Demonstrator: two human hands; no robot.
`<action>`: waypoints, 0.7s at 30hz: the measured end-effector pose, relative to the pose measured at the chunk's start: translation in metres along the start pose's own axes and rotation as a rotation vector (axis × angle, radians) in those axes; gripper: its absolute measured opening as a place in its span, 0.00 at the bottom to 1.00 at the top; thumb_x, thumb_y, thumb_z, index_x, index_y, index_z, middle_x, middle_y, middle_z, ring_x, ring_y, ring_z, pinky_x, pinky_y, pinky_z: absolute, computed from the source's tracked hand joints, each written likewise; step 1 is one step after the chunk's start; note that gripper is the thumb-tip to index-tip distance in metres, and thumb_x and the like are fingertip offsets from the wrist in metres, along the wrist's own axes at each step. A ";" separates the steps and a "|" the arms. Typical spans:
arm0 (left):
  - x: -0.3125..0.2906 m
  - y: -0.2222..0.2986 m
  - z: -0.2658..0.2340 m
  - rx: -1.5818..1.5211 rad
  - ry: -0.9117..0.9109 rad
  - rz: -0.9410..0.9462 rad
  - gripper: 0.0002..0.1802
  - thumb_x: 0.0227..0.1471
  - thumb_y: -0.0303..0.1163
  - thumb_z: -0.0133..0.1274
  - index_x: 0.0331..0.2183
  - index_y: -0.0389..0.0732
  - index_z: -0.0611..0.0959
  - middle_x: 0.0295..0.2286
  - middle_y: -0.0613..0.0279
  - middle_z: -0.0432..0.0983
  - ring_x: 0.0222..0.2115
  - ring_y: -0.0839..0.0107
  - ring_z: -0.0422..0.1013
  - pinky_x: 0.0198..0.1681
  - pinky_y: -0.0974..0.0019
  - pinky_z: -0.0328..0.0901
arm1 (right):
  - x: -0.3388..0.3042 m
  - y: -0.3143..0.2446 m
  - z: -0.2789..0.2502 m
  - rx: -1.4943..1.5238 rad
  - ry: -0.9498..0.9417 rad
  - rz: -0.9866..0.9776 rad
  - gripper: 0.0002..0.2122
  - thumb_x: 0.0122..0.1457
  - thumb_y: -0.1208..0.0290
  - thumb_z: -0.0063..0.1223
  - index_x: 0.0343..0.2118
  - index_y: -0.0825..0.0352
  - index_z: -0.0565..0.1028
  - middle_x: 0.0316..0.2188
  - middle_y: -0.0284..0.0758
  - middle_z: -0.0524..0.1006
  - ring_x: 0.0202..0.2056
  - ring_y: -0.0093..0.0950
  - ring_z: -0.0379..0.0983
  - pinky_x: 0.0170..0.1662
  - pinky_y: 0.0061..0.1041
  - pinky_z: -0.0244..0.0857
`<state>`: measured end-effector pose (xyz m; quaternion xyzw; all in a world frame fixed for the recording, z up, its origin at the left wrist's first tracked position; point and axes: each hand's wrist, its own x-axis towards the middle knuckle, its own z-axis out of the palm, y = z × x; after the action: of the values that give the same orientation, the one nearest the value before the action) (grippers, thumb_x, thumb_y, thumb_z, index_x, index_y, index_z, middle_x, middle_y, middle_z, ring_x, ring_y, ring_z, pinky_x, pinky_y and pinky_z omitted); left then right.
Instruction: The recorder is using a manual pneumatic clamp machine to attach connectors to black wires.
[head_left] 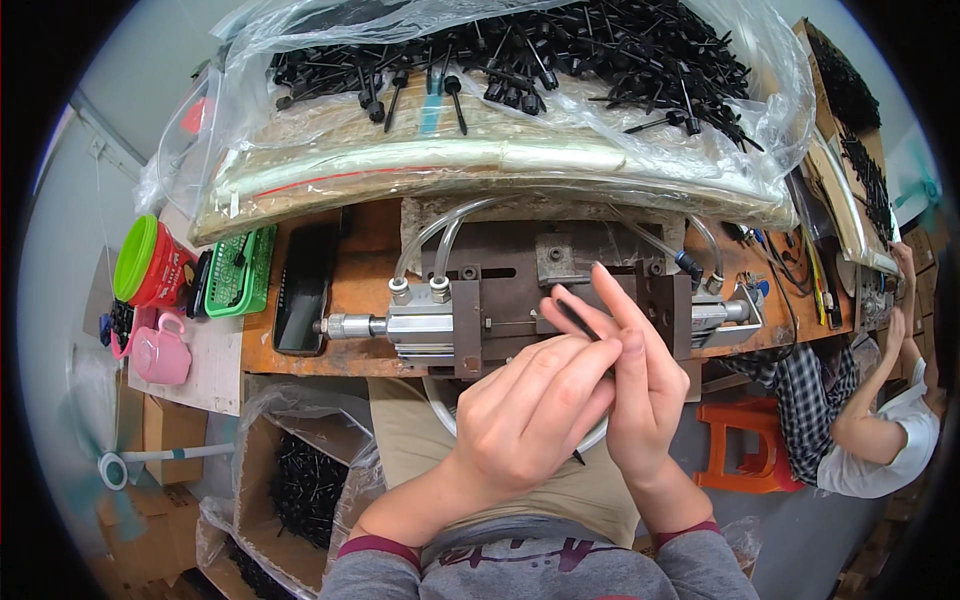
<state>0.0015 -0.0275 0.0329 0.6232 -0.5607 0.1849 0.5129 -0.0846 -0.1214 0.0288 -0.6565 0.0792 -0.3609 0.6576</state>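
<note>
My left hand [530, 410] and my right hand [647, 390] meet in front of the metal fixture [465, 325]. The fingers of my left hand are curled closed. My right thumb presses in where the fingertips meet, while its longer fingers reach up and forward. A slim black rod-like part [577, 314] shows between the fingers; the rest of it is hidden. Below my left hand a small dark tip [579, 457] sticks out, and I cannot tell whether it belongs to the same part. Behind my fingers stands the fixture's small metal block [556, 258].
A plastic-lined tray [330, 165] heaped with black stemmed parts [560, 50] stands beyond the fixture. To the left are a phone [305, 290], a green basket [240, 270] and a pink cup [160, 352]. A lined carton [255, 470] sits below. Another person [880, 440] works at the right.
</note>
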 end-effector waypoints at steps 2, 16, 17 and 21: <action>0.000 -0.001 -0.005 -0.015 0.016 -0.035 0.28 0.38 0.20 0.71 0.44 0.33 0.80 0.37 0.51 0.82 0.34 0.59 0.80 0.37 0.64 0.75 | 0.007 -0.002 0.004 0.023 -0.060 0.056 0.25 0.74 0.62 0.28 0.63 0.81 0.59 0.53 0.58 0.73 0.53 0.46 0.74 0.57 0.36 0.69; -0.029 -0.005 -0.033 -0.161 -0.295 -0.326 0.17 0.46 0.19 0.64 0.41 0.34 0.84 0.51 0.48 0.72 0.42 0.58 0.76 0.46 0.61 0.74 | 0.285 0.013 -0.018 -1.720 -0.493 -1.348 0.19 0.50 0.80 0.59 0.47 0.61 0.77 0.45 0.32 0.75 0.43 0.29 0.75 0.43 0.27 0.74; -0.029 -0.006 -0.030 -0.140 -0.306 -0.286 0.17 0.46 0.19 0.64 0.42 0.33 0.84 0.51 0.47 0.72 0.44 0.57 0.76 0.47 0.60 0.73 | 0.292 0.022 -0.016 -1.790 -0.522 -1.360 0.20 0.51 0.81 0.58 0.49 0.59 0.78 0.49 0.28 0.74 0.48 0.26 0.73 0.45 0.26 0.75; -0.031 -0.008 -0.028 -0.115 -0.373 -0.231 0.17 0.46 0.21 0.64 0.41 0.31 0.83 0.54 0.45 0.71 0.48 0.53 0.74 0.50 0.57 0.71 | 0.309 0.028 -0.007 -1.759 -0.731 -1.116 0.13 0.57 0.76 0.57 0.45 0.61 0.77 0.48 0.30 0.75 0.40 0.23 0.74 0.41 0.21 0.73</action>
<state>0.0087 0.0111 0.0164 0.6764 -0.5801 -0.0258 0.4531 0.1460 -0.3094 0.1158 -0.9058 -0.1983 -0.2089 -0.3107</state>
